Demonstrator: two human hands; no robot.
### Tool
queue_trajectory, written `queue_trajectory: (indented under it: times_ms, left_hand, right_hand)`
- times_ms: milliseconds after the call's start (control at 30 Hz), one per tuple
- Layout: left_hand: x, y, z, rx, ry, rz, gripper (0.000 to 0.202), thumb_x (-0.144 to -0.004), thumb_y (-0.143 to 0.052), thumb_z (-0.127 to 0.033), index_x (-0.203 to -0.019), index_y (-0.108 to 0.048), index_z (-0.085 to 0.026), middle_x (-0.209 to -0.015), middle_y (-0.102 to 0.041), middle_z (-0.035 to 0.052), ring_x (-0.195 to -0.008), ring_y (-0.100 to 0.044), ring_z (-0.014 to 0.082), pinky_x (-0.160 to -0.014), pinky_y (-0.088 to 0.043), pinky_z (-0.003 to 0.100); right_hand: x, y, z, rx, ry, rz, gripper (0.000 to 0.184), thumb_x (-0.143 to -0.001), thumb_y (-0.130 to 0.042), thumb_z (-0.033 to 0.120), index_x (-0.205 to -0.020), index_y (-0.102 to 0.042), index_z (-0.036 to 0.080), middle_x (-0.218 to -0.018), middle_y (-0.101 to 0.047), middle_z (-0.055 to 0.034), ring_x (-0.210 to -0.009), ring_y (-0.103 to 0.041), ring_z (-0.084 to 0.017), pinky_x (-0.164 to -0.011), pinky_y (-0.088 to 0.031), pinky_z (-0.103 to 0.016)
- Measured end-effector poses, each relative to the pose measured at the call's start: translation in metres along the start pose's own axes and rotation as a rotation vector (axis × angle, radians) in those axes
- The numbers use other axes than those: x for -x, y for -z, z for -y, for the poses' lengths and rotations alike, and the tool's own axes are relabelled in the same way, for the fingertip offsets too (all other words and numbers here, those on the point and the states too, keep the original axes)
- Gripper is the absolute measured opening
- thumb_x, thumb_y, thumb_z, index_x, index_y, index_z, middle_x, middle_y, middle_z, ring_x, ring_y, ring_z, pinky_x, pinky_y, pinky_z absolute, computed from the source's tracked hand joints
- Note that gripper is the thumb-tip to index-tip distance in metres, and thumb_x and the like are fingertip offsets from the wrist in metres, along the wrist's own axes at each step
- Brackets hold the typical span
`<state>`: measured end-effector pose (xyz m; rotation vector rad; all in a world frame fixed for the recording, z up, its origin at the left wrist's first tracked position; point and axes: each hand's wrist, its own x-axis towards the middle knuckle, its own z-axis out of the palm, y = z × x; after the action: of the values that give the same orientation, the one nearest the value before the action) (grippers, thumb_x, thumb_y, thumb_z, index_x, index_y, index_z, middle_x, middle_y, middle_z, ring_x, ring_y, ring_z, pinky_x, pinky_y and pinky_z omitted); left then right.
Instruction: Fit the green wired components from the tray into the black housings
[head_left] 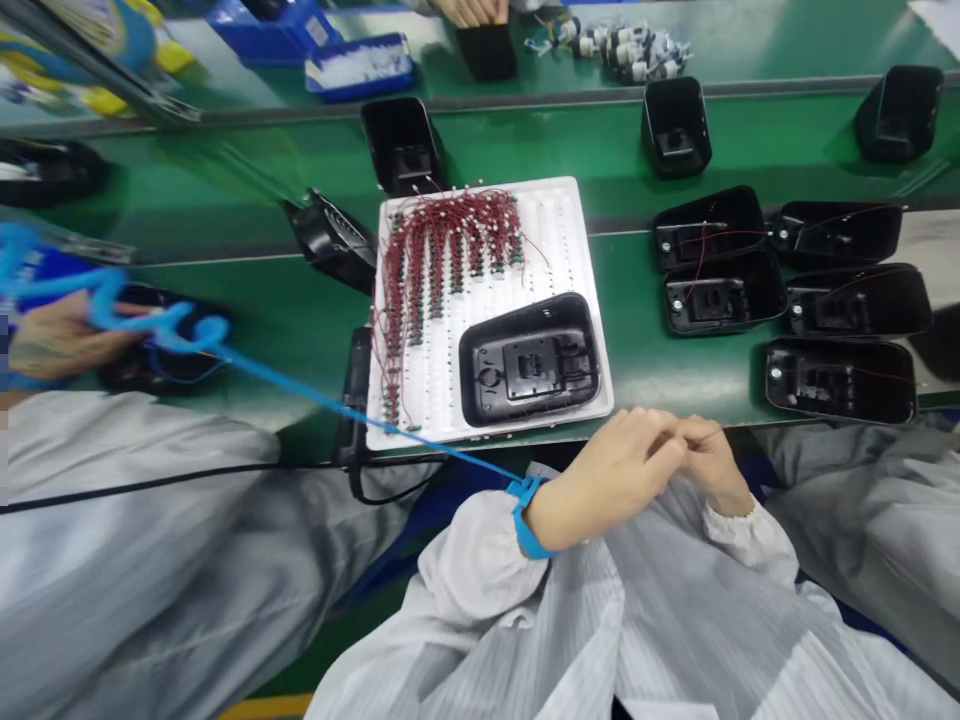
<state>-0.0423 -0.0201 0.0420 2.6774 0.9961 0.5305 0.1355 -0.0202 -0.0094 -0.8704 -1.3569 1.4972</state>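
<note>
My left hand (619,465), with a blue wrist strap (531,515) and its cord, meets my right hand (712,460) just off the bench's front edge. The fingers of both are bent and pressed together. Anything between them is too small or hidden to make out. Nearest to them, a black plastic housing (531,362) lies open side up on a white foam tray (559,225). Rows of small circuit boards with red wires (457,235) fill the tray's left and back part.
Several black housings, one a wired housing (724,290), lie at the right. Another black housing (403,145) stands behind the tray. At the left is a co-worker's hand (64,340) beside a coiled blue cord (112,300). A blue parts tray (360,68) sits at the back.
</note>
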Motion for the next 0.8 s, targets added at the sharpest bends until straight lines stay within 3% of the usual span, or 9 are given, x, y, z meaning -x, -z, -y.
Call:
queue_trajectory:
  times_ms: [167, 233, 300, 433, 500, 567, 633, 700, 800]
  left_hand:
    - [-0.005, -0.003, 0.007, -0.212, -0.013, -0.141, 0.027, -0.104, -0.037, -0.013, -0.097, -0.063, -0.014, -0.098, -0.064, 0.01, -0.087, -0.059, 0.0194, -0.078, -0.051, 0.032]
    - [-0.008, -0.003, 0.006, -0.239, -0.032, -0.189, 0.023, -0.104, -0.042, -0.016, -0.096, -0.063, -0.015, -0.098, -0.064, 0.01, -0.086, -0.059, 0.0197, -0.077, -0.051, 0.032]
    - [-0.011, 0.002, 0.002, -0.218, -0.064, -0.221, 0.022, -0.104, -0.043, -0.018, -0.093, -0.062, -0.015, -0.098, -0.063, 0.0091, -0.084, -0.058, 0.0185, -0.076, -0.05, 0.031]
    - [-0.011, 0.038, 0.012, -0.117, -0.09, -0.223, 0.022, -0.106, -0.043, -0.023, -0.096, -0.061, -0.016, -0.103, -0.063, 0.008, -0.087, -0.059, 0.0161, -0.08, -0.052, 0.028]
    - [-0.004, 0.062, 0.032, -0.145, -0.026, -0.225, 0.021, -0.105, -0.05, -0.033, -0.107, -0.061, -0.015, -0.112, -0.062, 0.0115, -0.097, -0.061, 0.0198, -0.086, -0.054, 0.032]
    - [0.009, 0.076, 0.058, -0.239, 0.079, -0.159, 0.035, -0.098, -0.063, -0.043, -0.117, -0.058, -0.014, -0.118, -0.061, 0.0149, -0.104, -0.061, 0.0256, -0.087, -0.055, 0.039]
    - [0.025, 0.073, 0.078, -0.307, 0.115, -0.05, 0.037, -0.093, -0.07, -0.045, -0.111, -0.06, -0.014, -0.11, -0.063, 0.013, -0.095, -0.061, 0.0258, -0.081, -0.055, 0.039]
    - [0.038, 0.058, 0.085, -0.334, 0.052, 0.011, 0.021, -0.094, -0.07, -0.035, -0.095, -0.062, -0.016, -0.099, -0.065, 0.0089, -0.087, -0.06, 0.0235, -0.075, -0.054, 0.036]
    - [0.044, 0.035, 0.069, -0.42, 0.038, -0.091, 0.004, -0.092, -0.065, -0.014, -0.088, -0.064, -0.016, -0.096, -0.067, 0.0085, -0.095, -0.061, 0.0273, -0.075, -0.051, 0.038]
  right_hand:
    - [-0.004, -0.003, 0.001, -0.031, -0.102, -0.034, 0.04, -0.091, -0.069, 0.055, -0.069, -0.069, 0.021, -0.06, -0.066, -0.0013, -0.046, -0.057, -0.014, -0.047, -0.051, -0.026]
    - [0.0, 0.004, 0.002, -0.04, -0.091, 0.005, 0.037, -0.092, -0.066, 0.056, -0.079, -0.074, 0.022, -0.072, -0.071, -0.0031, -0.051, -0.06, -0.014, -0.052, -0.056, -0.027]
    - [0.002, 0.01, 0.006, -0.004, -0.047, 0.061, 0.032, -0.091, -0.069, 0.054, -0.084, -0.076, 0.024, -0.071, -0.071, -0.002, -0.05, -0.06, -0.014, -0.053, -0.056, -0.027]
    - [-0.001, 0.012, 0.015, 0.125, -0.003, 0.115, 0.026, -0.092, -0.071, 0.046, -0.078, -0.074, 0.024, -0.056, -0.064, 0.0009, -0.046, -0.058, -0.014, -0.049, -0.054, -0.026]
    - [-0.006, 0.011, 0.017, 0.066, -0.041, 0.034, 0.022, -0.094, -0.068, 0.045, -0.086, -0.071, 0.025, -0.07, -0.074, -0.0012, -0.057, -0.069, -0.017, -0.059, -0.062, -0.029]
    - [-0.014, 0.01, 0.015, -0.007, -0.072, -0.111, 0.021, -0.094, -0.069, 0.046, -0.095, -0.066, 0.025, -0.09, -0.08, -0.0037, -0.076, -0.077, -0.021, -0.073, -0.066, -0.035]
    - [-0.023, 0.01, 0.011, -0.019, -0.062, -0.255, 0.025, -0.093, -0.071, 0.047, -0.097, -0.061, 0.025, -0.097, -0.081, -0.0047, -0.086, -0.079, -0.021, -0.082, -0.065, -0.038]
    - [-0.032, 0.011, 0.007, 0.002, -0.041, -0.353, 0.028, -0.093, -0.071, 0.048, -0.094, -0.056, 0.024, -0.096, -0.08, -0.0046, -0.088, -0.078, -0.02, -0.086, -0.063, -0.036]
    - [-0.039, 0.014, 0.004, 0.006, -0.027, -0.423, 0.035, -0.094, -0.068, 0.053, -0.085, -0.052, 0.023, -0.091, -0.08, -0.0037, -0.088, -0.077, -0.018, -0.085, -0.061, -0.033]
